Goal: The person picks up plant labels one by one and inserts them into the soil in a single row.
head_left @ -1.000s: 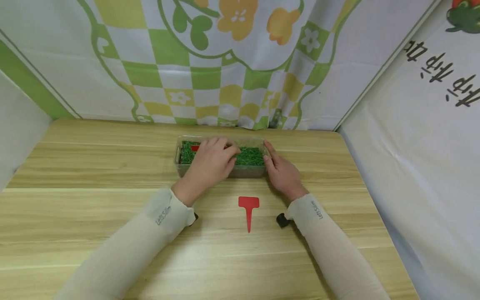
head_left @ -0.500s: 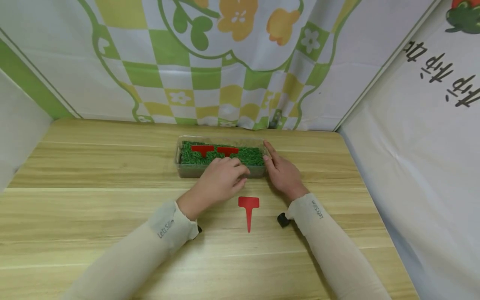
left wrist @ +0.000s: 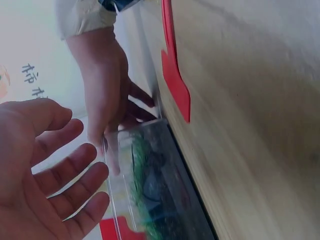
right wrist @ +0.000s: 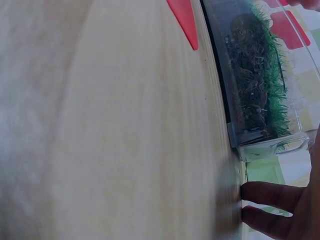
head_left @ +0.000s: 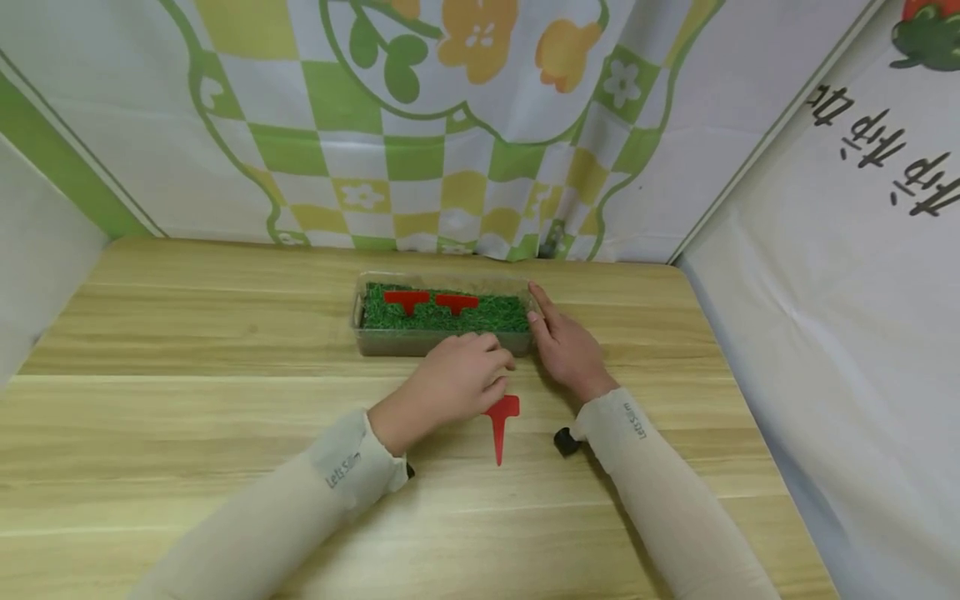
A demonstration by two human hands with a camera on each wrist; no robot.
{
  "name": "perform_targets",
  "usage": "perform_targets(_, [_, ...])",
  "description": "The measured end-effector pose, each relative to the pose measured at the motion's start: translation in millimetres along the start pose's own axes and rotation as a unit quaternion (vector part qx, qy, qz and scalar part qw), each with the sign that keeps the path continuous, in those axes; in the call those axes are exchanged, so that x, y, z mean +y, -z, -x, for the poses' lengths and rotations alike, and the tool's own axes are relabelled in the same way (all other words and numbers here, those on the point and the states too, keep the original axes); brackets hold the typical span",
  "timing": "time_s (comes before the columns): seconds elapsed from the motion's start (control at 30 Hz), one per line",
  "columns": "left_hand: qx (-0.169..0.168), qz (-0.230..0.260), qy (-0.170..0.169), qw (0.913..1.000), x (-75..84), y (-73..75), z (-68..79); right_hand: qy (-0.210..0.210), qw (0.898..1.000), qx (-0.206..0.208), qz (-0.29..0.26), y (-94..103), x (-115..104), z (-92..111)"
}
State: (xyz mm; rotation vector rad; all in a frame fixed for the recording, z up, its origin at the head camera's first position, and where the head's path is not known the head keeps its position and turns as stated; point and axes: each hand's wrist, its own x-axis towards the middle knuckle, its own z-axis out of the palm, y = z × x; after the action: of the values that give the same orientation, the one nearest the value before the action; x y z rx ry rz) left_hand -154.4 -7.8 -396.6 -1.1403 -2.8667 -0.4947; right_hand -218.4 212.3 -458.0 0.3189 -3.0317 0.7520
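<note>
A clear plastic box (head_left: 397, 342) with green artificial grass (head_left: 495, 315) stands near the back of the table. Two red T-shaped plant labels stand upright in the grass, the left label (head_left: 407, 298) and the right label (head_left: 457, 302). A third red plant label (head_left: 498, 429) lies flat on the table in front of the box. Just over its head is my left hand (head_left: 461, 377), fingers apart and loosely bent, with nothing in them in the left wrist view. My right hand (head_left: 572, 356) holds the box's right end, thumb at the rim, two fingertips (right wrist: 250, 191) down beside it.
The wooden table (head_left: 187, 433) ends at a patterned curtain (head_left: 420, 158) close behind the box. A white sheet with writing (head_left: 847, 317) hangs along the right side. A small black object (head_left: 566, 442) sits at the right sleeve's cuff.
My left hand has drawn back from the grass toward the loose label, uncovering the right-hand label standing in the grass. The right hand stays at the box's end.
</note>
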Motion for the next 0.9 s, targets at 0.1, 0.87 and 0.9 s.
perform_targets(0.1, [-0.025, -0.003, 0.004, 0.9997, 5.0, -3.4, -0.6, 0.002, 1.0, 0.001, -0.001, -1.5, 0.7, 0.6])
perform_targets(0.87, [-0.152, -0.046, 0.03, 0.9868, 14.0, -34.4, 7.4, 0.01, 1.0, 0.004, -0.006, -1.6, 0.9, 0.0])
perform_targets(0.9, [-0.157, -0.047, 0.033, 0.986, 13.9, -34.7, 7.9, 0.009, 1.0, 0.003, -0.005, -1.5, 1.0, 0.0])
